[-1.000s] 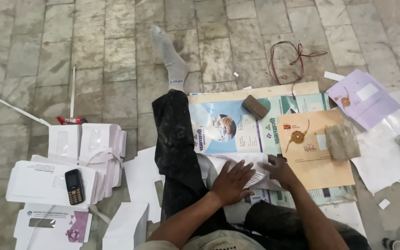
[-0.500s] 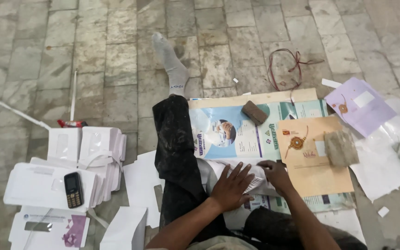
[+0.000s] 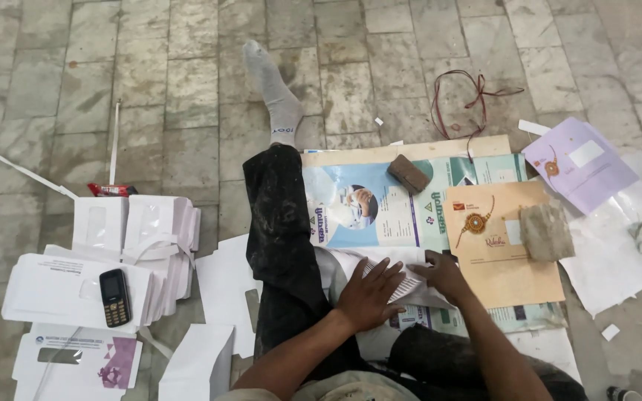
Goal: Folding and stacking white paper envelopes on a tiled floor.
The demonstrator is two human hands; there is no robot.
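I sit on a tiled floor with one leg in dark trousers (image 3: 280,245) and a grey sock stretched forward. My left hand (image 3: 365,293) lies flat, fingers spread, on a fanned stack of white paper sheets (image 3: 403,286) in front of me. My right hand (image 3: 443,273) rests on the right side of the same stack, fingers curled at its edge. The stack lies on a printed blue and white sack sheet (image 3: 358,204). Just right of my hands is an orange-tan envelope (image 3: 499,252) with a grey stone block (image 3: 546,232) on it.
A brown block (image 3: 408,173) sits on the sack sheet. Piles of white window envelopes (image 3: 128,238) lie at left, a small black phone (image 3: 115,297) on one. A lilac envelope (image 3: 577,163), white sheets (image 3: 618,252) and a red cord loop (image 3: 469,93) are at right.
Both hands have shifted slightly on the paper stack, fanning its edge. The view has tilted a little; nothing else moved.
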